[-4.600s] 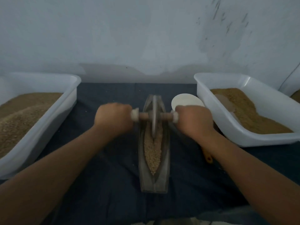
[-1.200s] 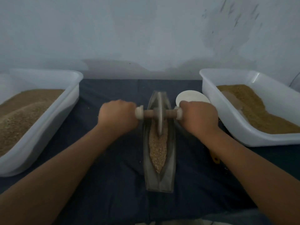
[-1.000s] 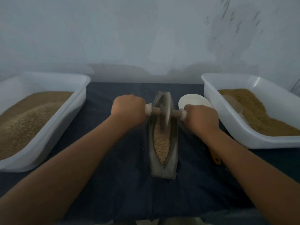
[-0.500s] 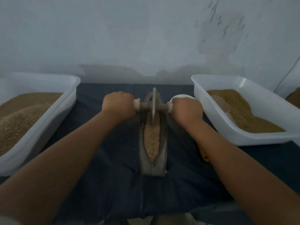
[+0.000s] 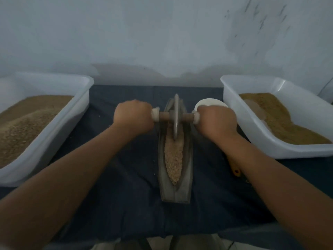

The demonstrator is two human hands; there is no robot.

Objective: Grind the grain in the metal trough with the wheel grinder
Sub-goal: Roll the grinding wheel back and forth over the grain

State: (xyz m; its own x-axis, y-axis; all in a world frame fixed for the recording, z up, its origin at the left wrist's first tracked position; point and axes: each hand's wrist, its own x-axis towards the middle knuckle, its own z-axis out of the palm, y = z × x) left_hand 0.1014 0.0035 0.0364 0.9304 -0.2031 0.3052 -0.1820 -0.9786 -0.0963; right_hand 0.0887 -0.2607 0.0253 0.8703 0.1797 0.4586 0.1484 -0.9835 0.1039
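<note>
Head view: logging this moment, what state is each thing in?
Wheel grinder, upright in the trough's far half.
Left hand, gripping the grinder's handle.
Right hand, gripping the grinder's handle.
Metal trough, holding grain.
Left tub, partly filled.
Right tub, partly filled.

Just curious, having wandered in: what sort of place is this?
Likely a hand-milling workbench: a boat-shaped metal trough of grain, a metal wheel grinder, and two part-filled white plastic tubs.

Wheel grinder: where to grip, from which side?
Grip the wooden axle of the wheel grinder, one hand each side of its disc, from above. The disc stands on edge in the metal trough; the axle sticks out level both ways, as left hand and right hand hold it.
</note>
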